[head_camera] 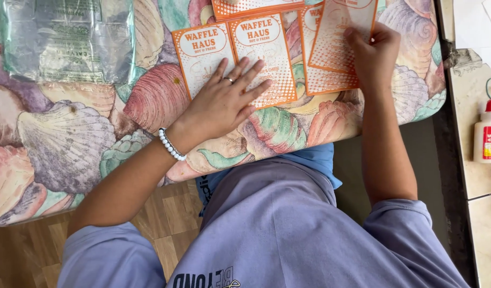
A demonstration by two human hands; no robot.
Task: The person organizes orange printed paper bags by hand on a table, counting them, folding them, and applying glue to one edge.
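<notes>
Shell-patterned cushion [69,138] bears orange-and-white cards [261,48]; left hand [224,101] spread flat, right hand [370,50] pinching one.

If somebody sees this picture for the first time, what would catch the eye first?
Probably the orange-and-white paper sleeves laid side by side at the top centre of the seashell-patterned cushion. The left hand presses flat on them, and the right hand grips another sleeve further right.
</notes>
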